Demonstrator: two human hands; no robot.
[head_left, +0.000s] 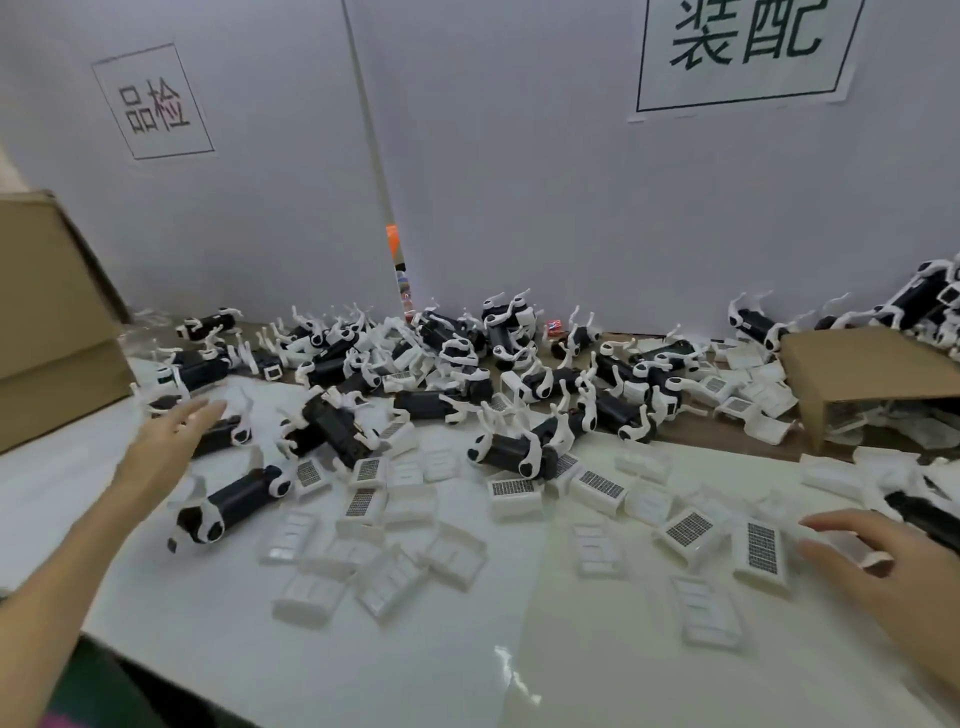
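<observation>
Left hand (171, 441): fingers straight, empty — over toy dog (223, 434), table's (415, 649) left edge.
Right hand (883, 566): spread, empty — by white cover (761, 551).

A paper sign (153, 101) reading "品检" hangs left of the partition seam (371, 171), a second sign (743, 52) reading "装配" to its right.

The table (727, 446) had glossy white sheets (363, 670) over it, brown top showing at the back. Black-and-white toy robot dogs (506, 452) were heaped along the far wall, a few loose nearer the front. Small white plastic pieces (395, 577), some with a dark grid, lay scattered all over. A cardboard box (47, 332) sat far left, and an open carton (872, 364) lay tipped on the right.
</observation>
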